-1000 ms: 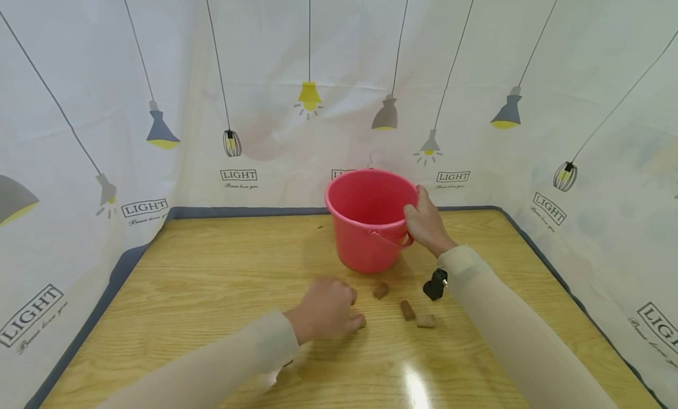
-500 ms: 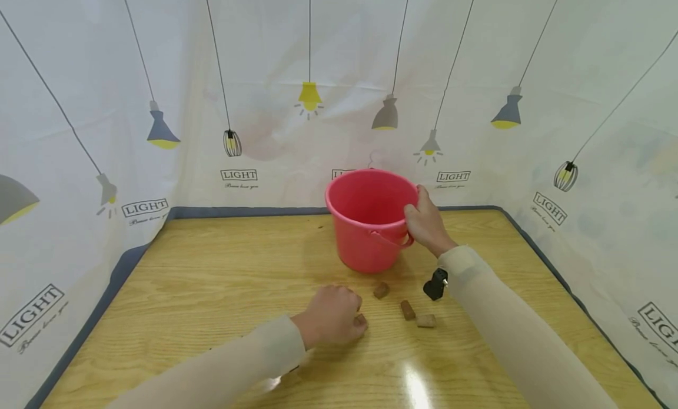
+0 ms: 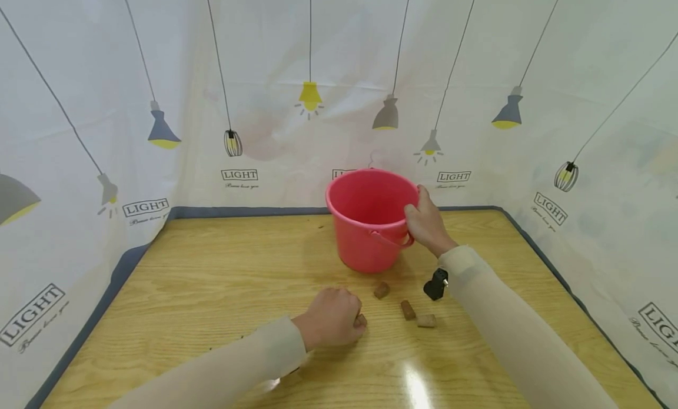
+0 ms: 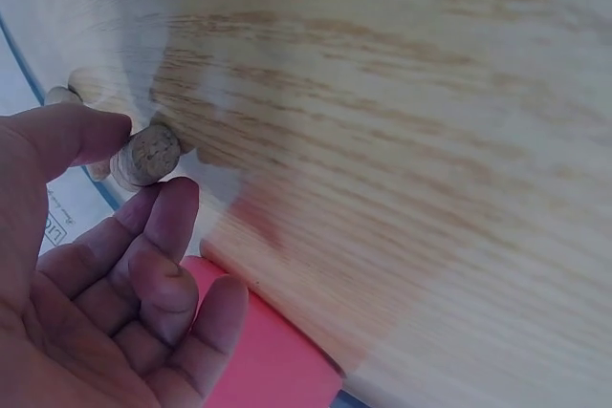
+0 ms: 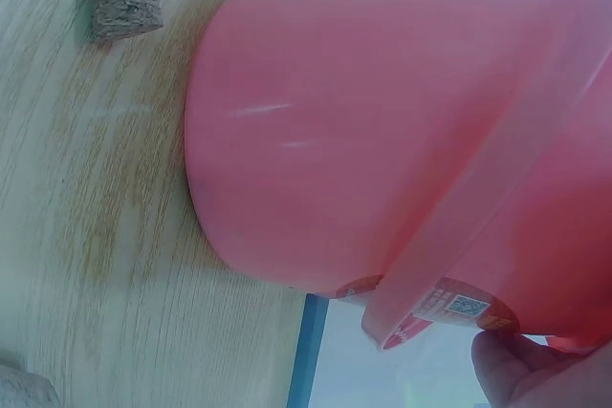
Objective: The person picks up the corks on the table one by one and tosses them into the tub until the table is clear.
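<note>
My left hand (image 3: 332, 316) is low over the table in front of the bucket. It pinches a cork (image 4: 148, 153) between thumb and a fingertip; the head view mostly hides this cork behind the fingers. A pink plastic bucket (image 3: 365, 247) stands upright at the back, its handle hanging down along the near side. On its right, my right hand (image 3: 428, 222) grips the rim, thumb toward the mouth. In the right wrist view, the thumb (image 5: 502, 367) lies by the bucket's label.
Three more corks lie between the hands: a brown cork (image 3: 381, 289) near the bucket, a darker cork (image 3: 408, 310) and a pale cork (image 3: 426, 321). A black plug adapter (image 3: 436, 284) is beside the right sleeve. Printed cloth (image 3: 286, 185) walls the wooden table (image 3: 222, 262).
The left hand has moved slightly right and its fingers have come together on the cork, staying nearly still over the last half second. The right hand and bucket have not moved.
</note>
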### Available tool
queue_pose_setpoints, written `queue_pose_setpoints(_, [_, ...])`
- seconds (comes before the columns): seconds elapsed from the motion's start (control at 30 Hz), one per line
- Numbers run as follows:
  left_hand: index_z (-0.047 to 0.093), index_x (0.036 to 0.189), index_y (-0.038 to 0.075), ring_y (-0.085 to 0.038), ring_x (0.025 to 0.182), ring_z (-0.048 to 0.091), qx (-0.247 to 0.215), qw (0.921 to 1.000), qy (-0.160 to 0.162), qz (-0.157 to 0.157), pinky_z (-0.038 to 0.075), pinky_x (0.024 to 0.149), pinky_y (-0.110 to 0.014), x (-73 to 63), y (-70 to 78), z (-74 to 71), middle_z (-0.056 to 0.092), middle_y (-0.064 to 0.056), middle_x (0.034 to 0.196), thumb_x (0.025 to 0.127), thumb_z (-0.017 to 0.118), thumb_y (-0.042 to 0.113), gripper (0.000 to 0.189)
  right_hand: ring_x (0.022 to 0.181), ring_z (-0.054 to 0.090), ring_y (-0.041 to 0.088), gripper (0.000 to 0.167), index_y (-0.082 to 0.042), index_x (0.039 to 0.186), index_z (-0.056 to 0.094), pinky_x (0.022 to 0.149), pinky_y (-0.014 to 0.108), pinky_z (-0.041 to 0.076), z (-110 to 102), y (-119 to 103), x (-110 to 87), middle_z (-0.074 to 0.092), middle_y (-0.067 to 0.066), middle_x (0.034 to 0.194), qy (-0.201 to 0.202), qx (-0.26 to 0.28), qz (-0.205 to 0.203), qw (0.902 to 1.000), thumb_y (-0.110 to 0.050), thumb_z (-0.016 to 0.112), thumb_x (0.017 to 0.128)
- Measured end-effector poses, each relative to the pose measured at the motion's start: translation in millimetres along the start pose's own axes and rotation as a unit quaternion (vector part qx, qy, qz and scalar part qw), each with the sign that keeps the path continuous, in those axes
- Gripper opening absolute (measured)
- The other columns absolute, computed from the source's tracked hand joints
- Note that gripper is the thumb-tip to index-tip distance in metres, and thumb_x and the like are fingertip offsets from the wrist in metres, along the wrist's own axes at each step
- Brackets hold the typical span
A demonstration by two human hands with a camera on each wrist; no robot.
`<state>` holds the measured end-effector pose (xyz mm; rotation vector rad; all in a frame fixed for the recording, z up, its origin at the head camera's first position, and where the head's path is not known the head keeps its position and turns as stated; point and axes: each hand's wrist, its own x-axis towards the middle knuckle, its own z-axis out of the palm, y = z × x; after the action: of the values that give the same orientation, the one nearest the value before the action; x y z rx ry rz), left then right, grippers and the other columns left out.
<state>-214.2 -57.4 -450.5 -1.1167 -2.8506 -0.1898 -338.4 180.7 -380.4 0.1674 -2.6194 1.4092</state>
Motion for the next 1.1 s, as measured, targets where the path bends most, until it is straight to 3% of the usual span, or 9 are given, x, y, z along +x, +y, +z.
queue_pose_setpoints(0.4, [0.034, 0.054, 0.022, -0.005, 0.051, 0.027, -0.009, 0.9999, -0.008, -0.013, 0.030, 0.045, -0.022, -0.8, 0.2, 4.8, 0.025, 0.013, 0.052, 0.085, 0.069, 0.018, 0.047, 0.144, 0.037, 0.039, 0.069, 0.000, 0.163, 0.007, 0.117, 0.056, 0.033, 0.2, 0.8, -0.4, 0.032, 0.024, 0.161, 0.000, 0.002, 0.003, 1.0000, -0.018, 0.035, 0.102])
queue_pose_setpoints(0.6, [0.044, 0.055, 0.022, -0.003, 0.051, 0.031, -0.025, 0.9996, -0.008, -0.007, 0.031, 0.048, -0.021, -1.3, -3.5, 2.0, 0.034, 0.014, 0.053, 0.084, 0.070, 0.016, 0.039, 0.144, 0.037, 0.039, 0.070, 0.000, 0.163, 0.006, 0.117, 0.056, 0.033, 0.2, -0.7, -0.8, 0.031, 0.024, 0.162, 0.000, 0.004, 0.005, 1.0000, -0.018, 0.035, 0.102])
queue_pose_setpoints(0.87, [0.049, 0.058, 0.023, -0.003, 0.052, 0.033, -0.045, 0.9988, 0.022, -0.005, 0.034, 0.049, -0.020, -2.3, -10.8, -6.4, 0.039, 0.014, 0.055, 0.085, 0.074, 0.020, 0.037, 0.146, 0.035, 0.039, 0.070, 0.000, 0.163, 0.006, 0.117, 0.057, 0.031, -0.3, -0.2, 0.2, 0.029, 0.024, 0.163, 0.000, 0.003, 0.003, 1.0000, -0.018, 0.035, 0.102])
queue_pose_setpoints(1.1, [0.076, 0.078, 0.021, 0.002, 0.060, 0.054, -0.034, 0.9981, 0.052, 0.003, 0.046, 0.056, -0.018, -1.0, -15.7, -14.3, 0.067, 0.014, 0.070, 0.087, 0.076, 0.024, 0.010, 0.144, 0.037, 0.039, 0.070, -0.001, 0.163, 0.006, 0.117, 0.057, 0.033, -0.7, 0.4, 0.8, 0.031, 0.023, 0.162, -0.001, 0.001, 0.006, 1.0000, -0.019, 0.034, 0.102])
